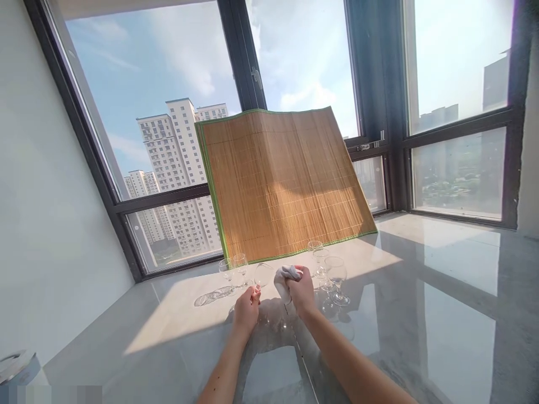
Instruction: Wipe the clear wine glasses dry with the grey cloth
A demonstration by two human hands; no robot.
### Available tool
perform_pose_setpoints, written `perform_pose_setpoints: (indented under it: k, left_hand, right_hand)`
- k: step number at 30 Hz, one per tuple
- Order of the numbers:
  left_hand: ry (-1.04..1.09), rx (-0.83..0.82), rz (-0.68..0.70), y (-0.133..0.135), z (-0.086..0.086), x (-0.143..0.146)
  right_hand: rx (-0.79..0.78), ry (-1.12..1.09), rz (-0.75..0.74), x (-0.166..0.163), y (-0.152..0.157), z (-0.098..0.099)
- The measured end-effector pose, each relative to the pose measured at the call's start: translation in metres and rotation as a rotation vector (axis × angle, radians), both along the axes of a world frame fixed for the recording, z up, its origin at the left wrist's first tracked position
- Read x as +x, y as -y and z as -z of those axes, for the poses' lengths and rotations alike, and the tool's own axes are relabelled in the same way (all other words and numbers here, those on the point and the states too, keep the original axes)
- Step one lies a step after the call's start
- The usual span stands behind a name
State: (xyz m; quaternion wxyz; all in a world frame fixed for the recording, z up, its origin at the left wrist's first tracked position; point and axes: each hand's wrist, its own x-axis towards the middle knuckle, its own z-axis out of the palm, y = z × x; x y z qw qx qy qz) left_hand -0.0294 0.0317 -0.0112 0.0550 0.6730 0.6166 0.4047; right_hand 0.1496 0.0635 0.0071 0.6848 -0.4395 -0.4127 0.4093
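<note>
Left hand (246, 310) holds a clear stemmed glass (264, 274), right hand (302, 289) a white cloth (283, 281); wiping seems underway, how much is finished unclear.

A bamboo mat (290, 185) w/ green edging is leaning against the dark window frame (166, 198), which has a handle (256, 77) approx. above the mat's top edge. Outside, there are tall white bldgs (183, 140) on the L side, and blue sky (181, 50) w/ some clouds. White wall (46, 168) stands at far L; below it, a round container (25, 367), partly cut off.
</note>
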Motion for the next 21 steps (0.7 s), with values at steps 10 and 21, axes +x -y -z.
perform_pose_setpoints:
  k: [10,21]
  left_hand:
    - [-0.064,-0.046,-0.077,-0.002,0.002,-0.002]
    - [-0.121,0.102,-0.035,0.002,-0.003,0.001]
  right_hand:
    - [0.122,-0.038,-0.354,-0.016,0.015,-0.006]
    - [0.125,0.199,0.087,0.007,0.008,-0.011]
